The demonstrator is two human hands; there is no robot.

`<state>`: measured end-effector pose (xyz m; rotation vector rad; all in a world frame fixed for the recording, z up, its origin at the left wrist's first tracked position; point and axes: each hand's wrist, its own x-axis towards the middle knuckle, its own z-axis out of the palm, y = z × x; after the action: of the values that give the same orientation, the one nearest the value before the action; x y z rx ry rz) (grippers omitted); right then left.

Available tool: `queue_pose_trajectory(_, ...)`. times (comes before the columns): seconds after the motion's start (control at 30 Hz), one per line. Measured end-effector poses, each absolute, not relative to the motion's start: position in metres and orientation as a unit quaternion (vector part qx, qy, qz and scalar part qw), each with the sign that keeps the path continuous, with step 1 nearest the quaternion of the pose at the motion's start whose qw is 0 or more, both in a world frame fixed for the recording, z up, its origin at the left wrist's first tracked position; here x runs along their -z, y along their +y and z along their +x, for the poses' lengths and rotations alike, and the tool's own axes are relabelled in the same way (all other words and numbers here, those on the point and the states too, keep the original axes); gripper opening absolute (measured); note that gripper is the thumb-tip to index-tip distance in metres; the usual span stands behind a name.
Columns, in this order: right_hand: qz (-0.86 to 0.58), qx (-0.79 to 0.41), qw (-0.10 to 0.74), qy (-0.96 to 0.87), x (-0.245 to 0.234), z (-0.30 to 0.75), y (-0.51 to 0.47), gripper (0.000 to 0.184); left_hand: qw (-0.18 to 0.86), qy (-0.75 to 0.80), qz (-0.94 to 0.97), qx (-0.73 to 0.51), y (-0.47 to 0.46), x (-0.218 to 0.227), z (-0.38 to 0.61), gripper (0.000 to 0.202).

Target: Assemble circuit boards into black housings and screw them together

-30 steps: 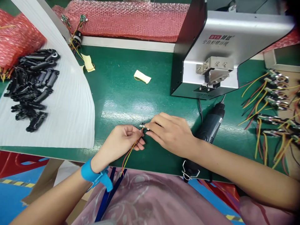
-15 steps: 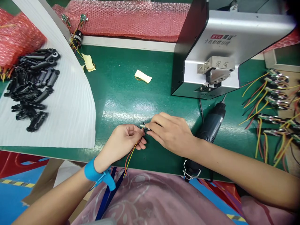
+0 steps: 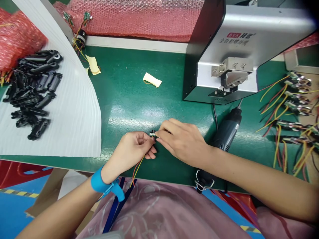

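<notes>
Between my two hands, just above the green tabletop, is a small green circuit board (image 3: 152, 134) with metal and black parts, mostly covered by fingers. Thumb and fingers of my left hand (image 3: 139, 144) pinch its left and lower side. Red and yellow wires (image 3: 138, 169) hang from under that hand toward my lap. My right hand (image 3: 180, 141) is closed on the board's right end, thumb and index finger pressed together there. Exactly what lies under the right fingertips is hidden. Around my left wrist goes a blue strap (image 3: 99, 181).
An electric screwdriver (image 3: 225, 129) lies right of my right hand, below a silver screw-feeding machine (image 3: 239, 36). Wired boards (image 3: 294, 99) line the far right. Black plastic casings (image 3: 37, 86) cover white foam (image 3: 82, 126) at left. A yellow paper piece (image 3: 152, 80) lies ahead.
My hands keep their grip on the board and have barely moved. The whole view has shifted slightly.
</notes>
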<state>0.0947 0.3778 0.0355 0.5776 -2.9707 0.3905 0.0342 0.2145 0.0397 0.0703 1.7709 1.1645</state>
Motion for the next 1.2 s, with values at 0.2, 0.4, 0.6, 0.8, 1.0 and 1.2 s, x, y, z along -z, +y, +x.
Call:
queue_pose_trajectory(0.2,0.169,-0.145,0.044,-0.974,-0.0346,0.0965,0.3772,0.016,0.495,0.721,0.034,-0.483,0.2128,-0.0383,0.0325,0.022)
queue_pose_trajectory(0.4,0.143,-0.133,0.018,-0.98,-0.0377,0.096,0.3735,0.019,0.499,0.725,0.044,-0.472,0.2141,-0.0388,0.0321,0.023)
queue_pose_trajectory(0.6,0.141,-0.103,0.017,-0.984,-0.039,0.0971,0.371,0.018,0.499,0.729,0.056,-0.465,0.2136,-0.0369,0.0314,0.024)
queue_pose_trajectory(0.8,0.147,-0.086,0.01,-0.985,-0.0404,0.0992,0.3715,0.016,0.504,0.728,0.064,-0.461,0.2134,-0.0368,0.031,0.023)
queue_pose_trajectory(1.0,0.143,-0.074,0.03,-0.987,-0.0395,0.1015,0.3713,0.018,0.502,0.73,0.065,-0.46,0.2134,-0.038,0.032,0.023)
queue_pose_trajectory(1.2,0.149,-0.05,0.044,-0.987,-0.0419,0.1015,0.3681,0.02,0.497,0.733,0.074,-0.46,0.2125,-0.0367,0.0328,0.023)
